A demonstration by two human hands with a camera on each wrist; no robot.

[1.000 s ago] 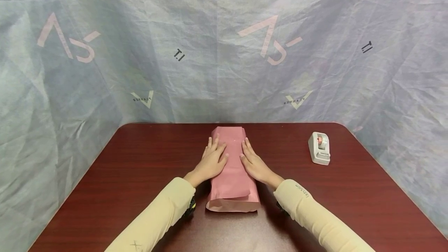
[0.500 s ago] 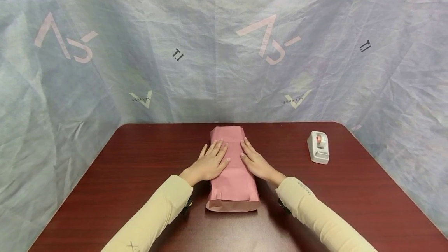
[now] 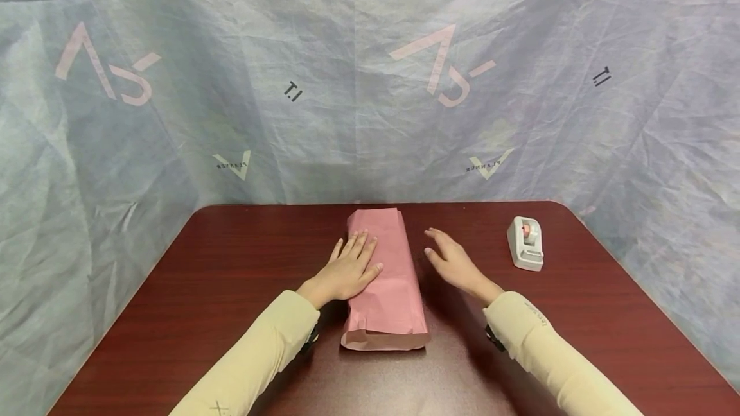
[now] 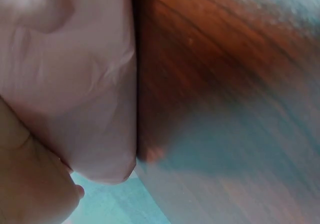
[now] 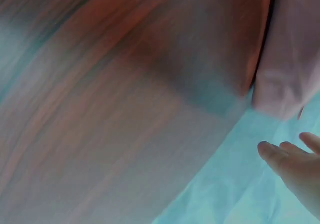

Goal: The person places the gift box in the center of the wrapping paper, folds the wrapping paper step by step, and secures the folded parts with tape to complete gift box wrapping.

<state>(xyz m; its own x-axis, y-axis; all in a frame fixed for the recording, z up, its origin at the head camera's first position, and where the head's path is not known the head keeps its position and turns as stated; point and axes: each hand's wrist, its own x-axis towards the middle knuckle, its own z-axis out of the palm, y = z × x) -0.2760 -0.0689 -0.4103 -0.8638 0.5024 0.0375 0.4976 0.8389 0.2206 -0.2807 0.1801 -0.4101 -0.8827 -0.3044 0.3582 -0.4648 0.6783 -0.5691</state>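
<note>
A long parcel in pink paper (image 3: 390,294) lies lengthwise on the dark red wooden table, its near end showing loose, unsealed paper edges. My left hand (image 3: 343,271) rests flat on its left half, fingers spread and pointing away from me. To the right of the parcel, apart from it, my right hand (image 3: 457,265) hovers over the table with loosely bent fingers and nothing in them. In the left wrist view the pink paper (image 4: 90,99) fills the upper left beside the hand. The right wrist view has the parcel's side (image 5: 287,59) beyond the fingertips (image 5: 270,151).
A white tape dispenser (image 3: 527,244) with an orange core stands at the right of the table (image 3: 231,255). Behind the table's far edge hangs a wrinkled grey-blue cloth (image 3: 347,114) with printed letters, which also covers both sides.
My right hand has come off the parcel and moved to the right. The left hand slid slightly further onto the paper, then stayed. The near paper flap now lies flatter.
</note>
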